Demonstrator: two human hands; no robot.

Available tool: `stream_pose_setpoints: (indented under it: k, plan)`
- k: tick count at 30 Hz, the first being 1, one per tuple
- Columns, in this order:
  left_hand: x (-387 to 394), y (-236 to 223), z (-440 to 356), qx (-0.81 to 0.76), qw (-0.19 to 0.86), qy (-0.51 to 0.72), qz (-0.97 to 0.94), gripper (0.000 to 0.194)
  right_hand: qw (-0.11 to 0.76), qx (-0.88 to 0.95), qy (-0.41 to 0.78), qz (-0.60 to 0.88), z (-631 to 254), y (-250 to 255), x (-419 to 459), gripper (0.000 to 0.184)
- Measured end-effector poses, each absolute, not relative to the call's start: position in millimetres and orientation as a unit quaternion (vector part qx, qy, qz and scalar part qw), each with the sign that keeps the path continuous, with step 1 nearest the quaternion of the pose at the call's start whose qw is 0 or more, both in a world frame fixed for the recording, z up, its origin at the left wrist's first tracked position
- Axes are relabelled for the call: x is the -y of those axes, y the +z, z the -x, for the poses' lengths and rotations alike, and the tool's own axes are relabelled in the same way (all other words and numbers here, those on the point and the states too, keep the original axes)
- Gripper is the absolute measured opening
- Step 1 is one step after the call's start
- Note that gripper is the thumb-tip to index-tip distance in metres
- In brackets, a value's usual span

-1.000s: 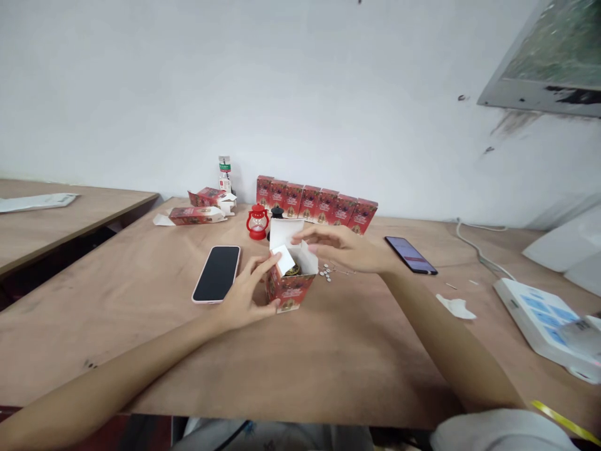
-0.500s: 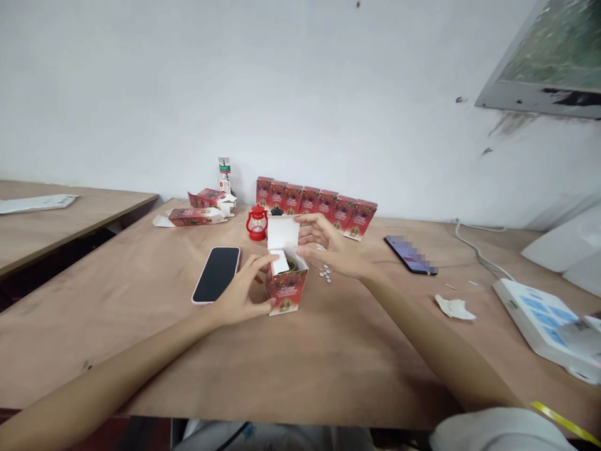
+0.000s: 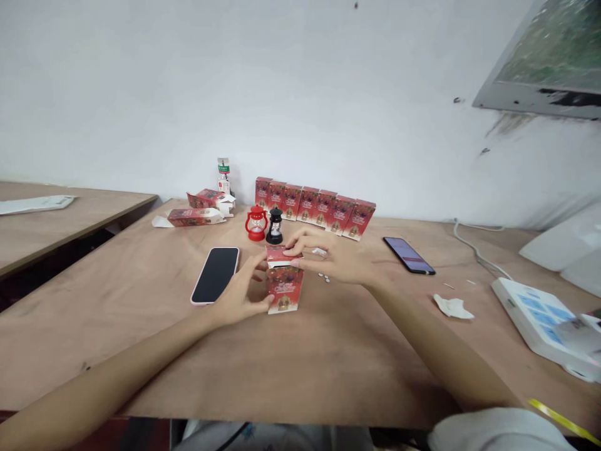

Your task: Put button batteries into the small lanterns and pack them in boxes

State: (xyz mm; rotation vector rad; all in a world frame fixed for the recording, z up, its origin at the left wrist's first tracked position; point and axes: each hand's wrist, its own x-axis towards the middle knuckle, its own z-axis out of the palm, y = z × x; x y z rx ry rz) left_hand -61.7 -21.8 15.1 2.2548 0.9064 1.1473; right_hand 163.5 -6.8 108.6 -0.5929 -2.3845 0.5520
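A red printed gift box [image 3: 285, 289] stands upright on the table in front of me, its top flap folded nearly down. My left hand [image 3: 239, 291] grips the box's left side, thumb at the lower front edge. On the flap rest the thumb and fingers of my right hand [image 3: 328, 255], pinching its front edge. What lies inside the box is hidden now. Just behind stand a small red lantern [image 3: 256, 224] and a small black lantern [image 3: 275, 227]. Several small round pale pieces [image 3: 325, 277] lie by my right hand, partly covered by it.
A row of several red boxes [image 3: 308, 205] lines the wall. Two opened boxes [image 3: 196, 217] lie at the back left. One phone [image 3: 215, 275] is left of my hands, another phone [image 3: 408, 255] right. Crumpled paper [image 3: 452, 307] and a white power strip [image 3: 539, 319] sit farther right.
The box's lid flap, upright before, has been folded down toward me by my right hand, covering the opening. The black lantern behind it has come into view. My left hand still holds the box.
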Motion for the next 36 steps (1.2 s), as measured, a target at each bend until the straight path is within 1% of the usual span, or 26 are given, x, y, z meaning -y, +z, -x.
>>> stream_pose_setpoints:
  k: [2, 4, 9, 12, 14, 17, 19, 22, 25, 27, 29, 33, 36]
  plan:
    - [22.3, 13.4, 60.8, -0.332, 0.24, 0.431, -0.804, 0.086, 0.297, 0.908, 0.185, 0.229, -164.8, 111.1, 8.0, 0.012]
    - [23.1, 13.0, 59.8, -0.338, 0.257, 0.424, -0.8, 0.087, 0.279, 0.917, 0.168, 0.231, -166.0, 112.9, 8.5, 0.012]
    - [25.4, 11.6, 58.3, -0.349, 0.292, 0.325, -0.829, 0.07, 0.217, 0.938, 0.146, 0.229, -163.2, 109.9, 10.0, 0.016]
    - [25.7, 8.6, 58.3, -0.375, 0.259, 0.271, -0.848, 0.064, 0.2, 0.943, 0.112, 0.242, -157.4, 108.3, 14.1, 0.014]
    - [25.2, 6.7, 59.0, -0.377, 0.216, 0.229, -0.871, 0.062, 0.188, 0.94, 0.086, 0.27, -157.9, 112.9, 17.5, 0.021]
    - [24.1, 4.3, 60.5, -0.367, 0.133, 0.141, -0.91, 0.061, 0.175, 0.918, 0.08, 0.347, -175.7, 128.5, 18.6, 0.038]
    - [23.5, 3.0, 61.5, -0.364, 0.096, 0.093, -0.922, 0.061, 0.184, 0.886, 0.074, 0.418, -201.1, 139.5, 12.8, 0.047]
    - [23.1, 2.3, 62.2, -0.365, 0.081, 0.068, -0.925, 0.061, 0.186, 0.821, 0.02, 0.539, -250.9, 145.1, -9.9, 0.052]
    - [23.2, 3.4, 62.1, -0.368, 0.079, 0.065, -0.924, 0.061, 0.188, 0.724, -0.063, 0.661, -295.2, 130.8, -44.9, 0.057]
    - [23.7, 4.6, 61.9, -0.369, 0.077, 0.066, -0.924, 0.061, 0.204, 0.672, -0.103, 0.704, -313.4, 113.1, -68.6, 0.061]
    - [24.4, 5.5, 61.7, -0.37, 0.071, 0.065, -0.924, 0.06, 0.237, 0.647, -0.101, 0.717, -322.6, 94.2, -88.7, 0.059]
    - [25.1, 5.7, 61.2, -0.372, 0.064, 0.06, -0.924, 0.059, 0.365, 0.619, -0.076, 0.691, -329.3, 67.0, -114.5, 0.051]
    - [24.6, 4.8, 61.3, -0.369, 0.066, 0.066, -0.925, 0.059, 0.44, 0.577, -0.042, 0.687, -334.4, 55.0, -125.3, 0.048]
